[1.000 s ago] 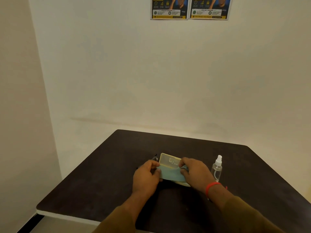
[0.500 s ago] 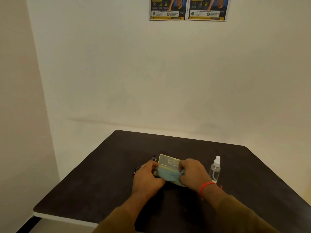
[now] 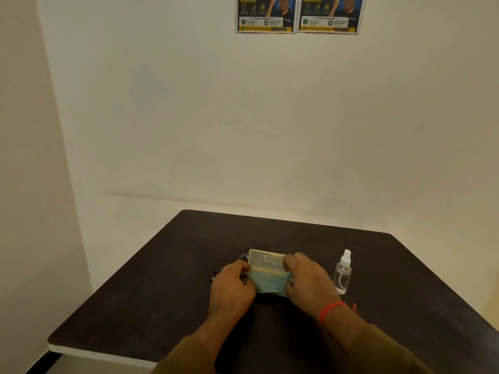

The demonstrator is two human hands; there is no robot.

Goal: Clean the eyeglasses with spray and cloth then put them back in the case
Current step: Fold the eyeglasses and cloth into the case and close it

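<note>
A pale yellow eyeglass case lies on the dark table. In front of it a light blue cloth is stretched between my left hand and my right hand, each pinching one end. The dark-framed eyeglasses lie on the table behind my left hand, mostly hidden by it. A small clear spray bottle with a white nozzle stands upright just right of my right hand.
The table's front edge is white, and the left edge drops off near the side wall. Two posters hang high on the back wall. A red thread band circles my right wrist.
Both hands have stayed at the cloth and drawn it a little lower in front of the case. The case lid shows more above the cloth. The bottle has not moved.
</note>
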